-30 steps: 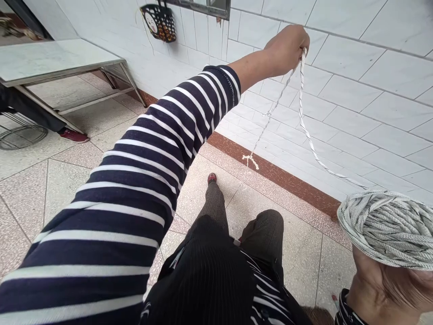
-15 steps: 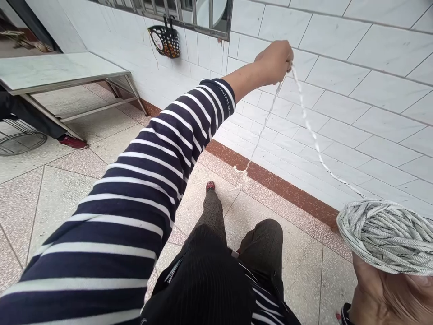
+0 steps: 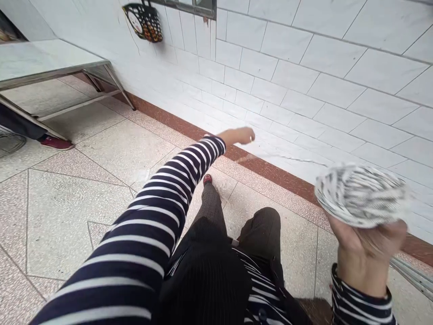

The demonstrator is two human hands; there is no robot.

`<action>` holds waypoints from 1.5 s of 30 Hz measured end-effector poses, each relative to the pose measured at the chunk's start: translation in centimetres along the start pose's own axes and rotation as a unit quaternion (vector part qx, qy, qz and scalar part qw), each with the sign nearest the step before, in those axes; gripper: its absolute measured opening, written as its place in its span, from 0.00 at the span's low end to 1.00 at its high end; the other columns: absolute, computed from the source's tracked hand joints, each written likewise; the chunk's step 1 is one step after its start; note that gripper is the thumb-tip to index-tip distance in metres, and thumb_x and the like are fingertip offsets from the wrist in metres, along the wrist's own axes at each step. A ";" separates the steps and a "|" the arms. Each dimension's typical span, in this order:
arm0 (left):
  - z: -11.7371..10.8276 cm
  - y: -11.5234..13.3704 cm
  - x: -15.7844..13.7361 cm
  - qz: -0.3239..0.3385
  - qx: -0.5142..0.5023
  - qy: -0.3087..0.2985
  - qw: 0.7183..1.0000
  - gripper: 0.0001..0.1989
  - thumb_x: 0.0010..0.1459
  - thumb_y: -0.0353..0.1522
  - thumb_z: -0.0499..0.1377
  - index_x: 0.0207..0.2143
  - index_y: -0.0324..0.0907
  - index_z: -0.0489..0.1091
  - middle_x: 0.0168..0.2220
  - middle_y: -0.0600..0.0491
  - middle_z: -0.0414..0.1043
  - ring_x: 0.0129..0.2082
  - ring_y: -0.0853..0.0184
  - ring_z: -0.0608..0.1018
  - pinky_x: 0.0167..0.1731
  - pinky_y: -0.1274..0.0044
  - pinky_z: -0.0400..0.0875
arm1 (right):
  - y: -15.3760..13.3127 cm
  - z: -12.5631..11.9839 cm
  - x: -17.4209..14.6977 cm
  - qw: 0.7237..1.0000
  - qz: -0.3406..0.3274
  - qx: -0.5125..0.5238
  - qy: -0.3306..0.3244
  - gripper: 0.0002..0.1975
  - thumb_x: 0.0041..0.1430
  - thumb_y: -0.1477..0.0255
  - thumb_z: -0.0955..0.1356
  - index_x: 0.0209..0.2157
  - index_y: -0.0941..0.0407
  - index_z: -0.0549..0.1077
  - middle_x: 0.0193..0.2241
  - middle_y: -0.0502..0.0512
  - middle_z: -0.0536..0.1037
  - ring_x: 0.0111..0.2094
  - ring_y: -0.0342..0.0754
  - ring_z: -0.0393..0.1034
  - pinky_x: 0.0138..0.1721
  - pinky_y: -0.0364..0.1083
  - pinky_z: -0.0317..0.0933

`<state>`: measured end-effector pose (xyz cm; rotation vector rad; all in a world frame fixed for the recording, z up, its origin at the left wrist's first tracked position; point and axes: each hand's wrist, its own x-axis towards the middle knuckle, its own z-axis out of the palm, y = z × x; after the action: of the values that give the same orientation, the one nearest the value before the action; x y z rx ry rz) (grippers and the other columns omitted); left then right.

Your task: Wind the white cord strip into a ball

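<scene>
My right hand (image 3: 367,243) cups a wound bundle of pale grey-white rope (image 3: 363,198) from below, its fingers partly hidden and blurred. From the bundle a loose strand (image 3: 297,159) runs left along the wall's foot, smeared by motion. My left hand (image 3: 241,135) is stretched forward at the end of a striped sleeve, fingers closed. A bit of white rope shows at its fingertips; the rest of that hold is blurred. A faint frayed tail (image 3: 223,192) hangs near my shoe (image 3: 207,179).
A white tiled wall (image 3: 294,85) with a brown skirting strip (image 3: 162,117) stands before me. A metal-legged table (image 3: 43,58) is at left, with another person's red shoe (image 3: 57,143) beneath. A dark basket (image 3: 144,21) hangs by the window. Thin poles (image 3: 412,275) lie at right.
My left hand has dropped from high up to nearer the skirting, drawing the strand lower. The rope bundle in my right hand has shifted left and up in view.
</scene>
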<state>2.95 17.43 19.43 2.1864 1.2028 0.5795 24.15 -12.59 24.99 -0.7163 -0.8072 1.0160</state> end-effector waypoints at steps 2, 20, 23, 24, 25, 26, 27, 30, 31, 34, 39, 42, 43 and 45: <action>3.3 -0.3 -1.4 -0.004 -0.052 -0.076 0.996 0.07 0.47 0.22 0.63 0.29 0.38 0.79 0.29 0.52 0.78 0.31 0.68 0.76 0.40 0.75 0.69 | 1.6 0.8 2.2 0.997 0.068 0.000 -0.039 0.25 0.42 0.73 0.74 0.45 0.44 0.76 0.46 0.49 0.81 0.55 0.58 0.72 0.61 0.64 0.61; 9.1 4.3 -7.8 0.073 -0.327 -0.071 0.940 0.11 0.55 0.32 0.59 0.22 0.40 0.75 0.23 0.55 0.73 0.28 0.70 0.74 0.33 0.77 0.69 | 6.5 -0.3 6.8 0.975 0.210 0.028 -0.071 0.24 0.41 0.76 0.73 0.43 0.45 0.75 0.45 0.46 0.82 0.52 0.56 0.75 0.51 0.60 0.72; 9.6 3.3 -7.9 0.094 -0.252 -0.074 0.960 0.12 0.57 0.34 0.58 0.25 0.40 0.77 0.21 0.55 0.71 0.26 0.71 0.72 0.31 0.78 0.66 | 6.2 -0.8 6.8 0.977 0.195 0.036 -0.073 0.22 0.43 0.76 0.73 0.43 0.45 0.75 0.45 0.46 0.83 0.52 0.57 0.74 0.52 0.61 0.70; 9.7 2.9 -8.0 0.101 -0.225 -0.077 0.966 0.13 0.58 0.35 0.57 0.26 0.40 0.77 0.22 0.56 0.71 0.25 0.71 0.72 0.32 0.78 0.65 | 6.1 -0.8 6.8 0.978 0.192 0.037 -0.071 0.22 0.43 0.76 0.73 0.42 0.44 0.76 0.45 0.46 0.83 0.52 0.58 0.74 0.52 0.62 0.70; 9.8 2.4 -8.0 0.107 -0.195 -0.078 0.972 0.14 0.59 0.35 0.56 0.26 0.40 0.77 0.22 0.56 0.71 0.25 0.71 0.71 0.32 0.78 0.64 | 6.0 -0.8 6.8 0.979 0.191 0.039 -0.068 0.22 0.43 0.76 0.73 0.42 0.45 0.76 0.45 0.46 0.82 0.52 0.58 0.74 0.51 0.62 0.71; 10.0 1.9 -8.0 0.111 -0.164 -0.077 0.977 0.14 0.60 0.35 0.55 0.27 0.40 0.77 0.22 0.56 0.71 0.24 0.71 0.71 0.32 0.78 0.63 | 5.8 -0.8 6.7 0.979 0.190 0.041 -0.063 0.22 0.42 0.76 0.73 0.42 0.45 0.76 0.45 0.47 0.82 0.52 0.59 0.74 0.50 0.62 0.72; 10.1 1.4 -7.9 0.114 -0.133 -0.076 0.982 0.15 0.61 0.35 0.55 0.27 0.39 0.77 0.22 0.55 0.71 0.24 0.71 0.70 0.31 0.78 0.62 | 5.7 -0.7 6.7 0.979 0.189 0.045 -0.055 0.23 0.41 0.77 0.73 0.42 0.45 0.76 0.45 0.47 0.82 0.52 0.59 0.74 0.49 0.62 0.72; 10.7 -0.1 -7.8 0.108 -0.066 -0.076 0.989 0.16 0.62 0.34 0.53 0.27 0.38 0.77 0.24 0.54 0.73 0.24 0.70 0.70 0.30 0.77 0.59 | 5.1 -0.1 6.4 0.982 0.174 0.073 -0.030 0.28 0.38 0.80 0.74 0.44 0.46 0.75 0.47 0.48 0.82 0.51 0.58 0.75 0.48 0.61 0.72; 11.0 -0.7 -7.8 0.101 -0.057 -0.079 0.990 0.16 0.62 0.34 0.53 0.28 0.38 0.77 0.25 0.54 0.74 0.25 0.70 0.70 0.30 0.78 0.59 | 4.9 0.1 6.3 0.982 0.166 0.084 -0.025 0.29 0.37 0.81 0.74 0.44 0.46 0.74 0.47 0.48 0.81 0.51 0.58 0.75 0.50 0.61 0.71; 12.1 -2.3 -7.9 0.071 -0.045 -0.099 0.992 0.16 0.62 0.35 0.52 0.29 0.39 0.76 0.26 0.55 0.74 0.24 0.70 0.70 0.28 0.78 0.57 | 4.0 0.6 6.0 0.984 0.143 0.100 -0.021 0.31 0.36 0.82 0.75 0.45 0.46 0.74 0.49 0.49 0.81 0.51 0.57 0.74 0.55 0.62 0.67; 14.3 -4.9 -7.7 0.046 -0.021 -0.139 0.989 0.15 0.62 0.36 0.52 0.30 0.40 0.75 0.26 0.55 0.73 0.24 0.70 0.70 0.25 0.78 0.55 | 1.6 0.8 5.1 0.992 0.102 0.078 0.007 0.30 0.36 0.81 0.73 0.45 0.45 0.75 0.50 0.48 0.79 0.53 0.57 0.73 0.59 0.62 0.63; 15.5 -6.3 -7.5 0.038 0.025 -0.151 0.987 0.14 0.62 0.34 0.51 0.30 0.41 0.75 0.28 0.54 0.75 0.26 0.69 0.72 0.26 0.78 0.56 | -0.1 0.9 4.3 0.995 0.062 0.074 0.035 0.30 0.36 0.80 0.71 0.44 0.44 0.75 0.50 0.46 0.79 0.54 0.58 0.73 0.60 0.63 0.62; 15.9 -6.7 -7.5 0.034 0.039 -0.153 0.987 0.14 0.61 0.34 0.51 0.29 0.41 0.75 0.28 0.54 0.75 0.27 0.68 0.72 0.27 0.77 0.56 | -0.5 0.9 4.1 0.995 0.045 0.072 0.042 0.29 0.36 0.80 0.70 0.44 0.44 0.76 0.50 0.46 0.79 0.54 0.59 0.73 0.60 0.64 0.62; 16.8 -7.2 -7.6 0.028 0.057 -0.153 0.986 0.13 0.60 0.34 0.52 0.27 0.41 0.73 0.27 0.53 0.74 0.26 0.67 0.71 0.27 0.77 0.56 | -1.1 1.0 3.5 0.996 0.021 0.063 0.058 0.29 0.35 0.79 0.70 0.43 0.44 0.76 0.50 0.47 0.79 0.54 0.60 0.72 0.59 0.66 0.63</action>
<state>5.02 9.43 1.39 2.3069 1.0348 0.1885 24.84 -9.62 27.27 -0.6793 -0.6243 1.0453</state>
